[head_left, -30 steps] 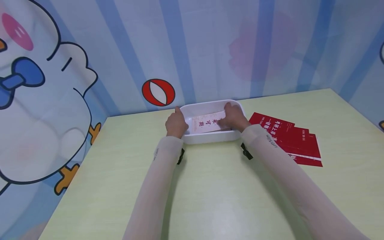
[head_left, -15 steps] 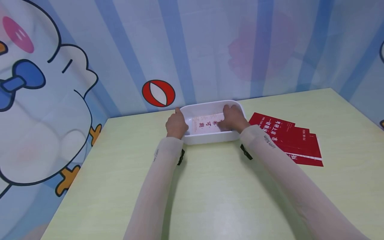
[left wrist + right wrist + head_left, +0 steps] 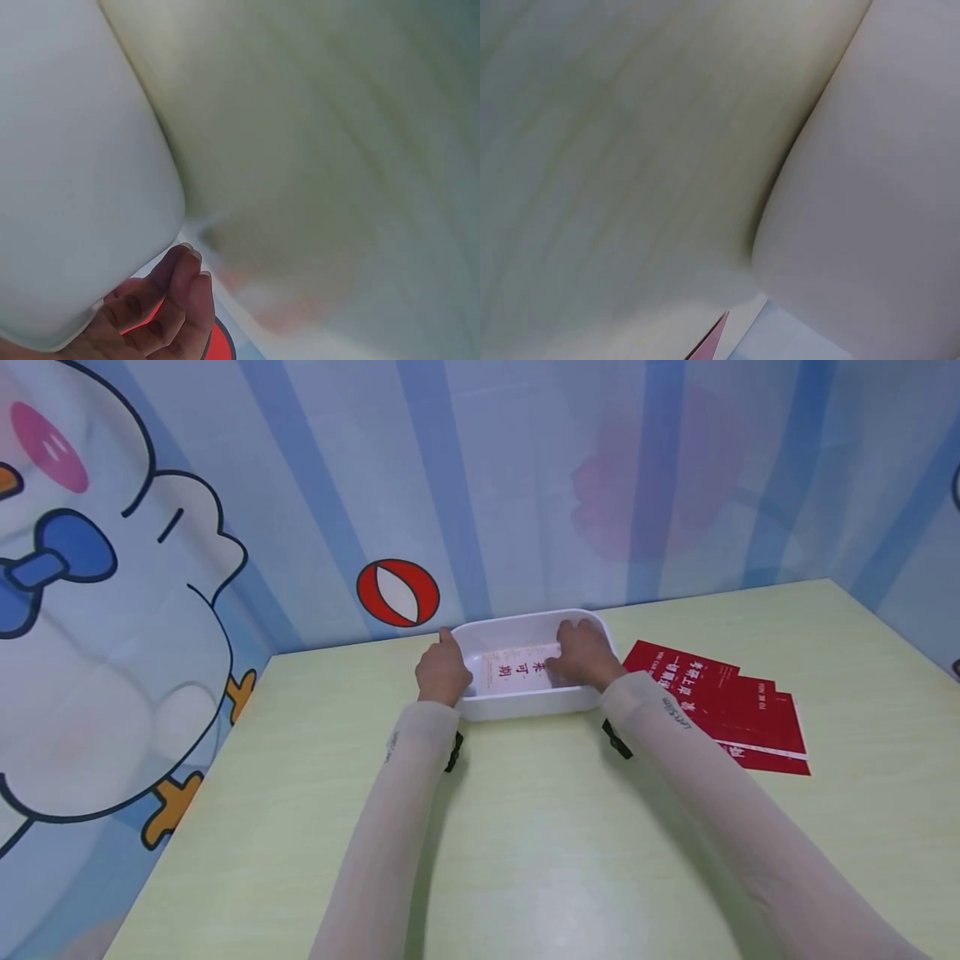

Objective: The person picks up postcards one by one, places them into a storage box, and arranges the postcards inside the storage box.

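At the back of the table is a white plastic tray [image 3: 525, 703], its long side facing me. My left hand [image 3: 442, 672] grips its left end; in the left wrist view the curled fingers [image 3: 169, 300] show beside the tray's corner. Reaching over the right end, my right hand [image 3: 583, 656] has its thumb over a pale pink card [image 3: 517, 670] with red characters, which lies inside. Whether the fingers pinch the card or only rest on it is not visible. The right wrist view shows the tray's outer wall [image 3: 870, 187] but not the right hand.
Several red printed cards or envelopes [image 3: 731, 710] lie overlapped to the right of the tray, partly under my right forearm. The pale table [image 3: 525, 827] meets a blue striped backdrop [image 3: 525, 485] right behind the tray.
The right-hand end of the pink card has settled flatter in the tray, and its raised dark lower edge no longer shows. Both hands and the tray stay nearly in place.
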`<state>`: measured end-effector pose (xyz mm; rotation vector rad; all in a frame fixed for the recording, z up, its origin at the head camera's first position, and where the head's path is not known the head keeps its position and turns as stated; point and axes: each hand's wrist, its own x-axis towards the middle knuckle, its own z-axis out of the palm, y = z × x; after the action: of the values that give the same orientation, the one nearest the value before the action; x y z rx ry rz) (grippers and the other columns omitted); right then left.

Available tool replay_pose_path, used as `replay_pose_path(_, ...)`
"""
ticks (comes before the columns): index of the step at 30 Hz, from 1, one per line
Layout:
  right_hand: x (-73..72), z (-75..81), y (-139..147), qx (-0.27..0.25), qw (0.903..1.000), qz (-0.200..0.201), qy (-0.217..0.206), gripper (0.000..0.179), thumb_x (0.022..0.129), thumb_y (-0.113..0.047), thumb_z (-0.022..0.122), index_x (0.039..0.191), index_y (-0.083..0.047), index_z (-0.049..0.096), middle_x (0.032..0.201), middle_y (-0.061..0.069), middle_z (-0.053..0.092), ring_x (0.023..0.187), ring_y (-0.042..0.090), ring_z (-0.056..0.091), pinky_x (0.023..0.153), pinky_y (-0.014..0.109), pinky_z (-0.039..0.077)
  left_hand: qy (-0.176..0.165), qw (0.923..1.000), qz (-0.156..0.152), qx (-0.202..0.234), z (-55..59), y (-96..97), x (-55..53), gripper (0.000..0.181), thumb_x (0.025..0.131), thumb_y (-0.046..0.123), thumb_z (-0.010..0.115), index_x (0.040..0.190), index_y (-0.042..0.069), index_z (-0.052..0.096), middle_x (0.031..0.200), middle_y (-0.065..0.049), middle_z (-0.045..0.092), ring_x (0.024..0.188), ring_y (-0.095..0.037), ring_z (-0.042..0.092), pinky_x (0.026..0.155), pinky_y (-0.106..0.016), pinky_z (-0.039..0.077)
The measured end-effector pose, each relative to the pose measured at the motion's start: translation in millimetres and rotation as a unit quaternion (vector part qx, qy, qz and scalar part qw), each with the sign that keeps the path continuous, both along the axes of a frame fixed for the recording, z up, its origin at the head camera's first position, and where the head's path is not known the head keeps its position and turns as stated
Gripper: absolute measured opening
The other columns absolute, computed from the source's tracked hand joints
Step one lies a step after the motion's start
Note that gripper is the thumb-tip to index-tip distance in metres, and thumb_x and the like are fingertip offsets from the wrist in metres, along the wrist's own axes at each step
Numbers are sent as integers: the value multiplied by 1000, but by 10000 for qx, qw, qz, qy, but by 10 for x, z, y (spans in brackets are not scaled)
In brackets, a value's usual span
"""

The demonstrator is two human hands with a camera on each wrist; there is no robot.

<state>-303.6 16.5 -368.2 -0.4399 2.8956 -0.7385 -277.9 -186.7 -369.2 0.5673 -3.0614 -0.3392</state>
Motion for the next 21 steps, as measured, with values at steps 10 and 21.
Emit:
replay_pose_path(10,-54,-17,8,-400,9991,-97,52,46,93,-21,62,131,1,48,129,19,51,118,32,48,106,48,48,23,10000,-48,20,-11,-1,-5,85,91,16,71,158,11,19,133,-12,62,115,-25,63,105,-41,52)
replay_pose_path(21,-109,-24,21,-759,9968,-17,236,37,96,-20,55,126,2,53,125,19,56,115,32,50,104,46,48,-103,9999,-26,-17,1,2,-22,84,92,16,69,158,9,17,134,-14,61,118,-26,62,107,-41,51)
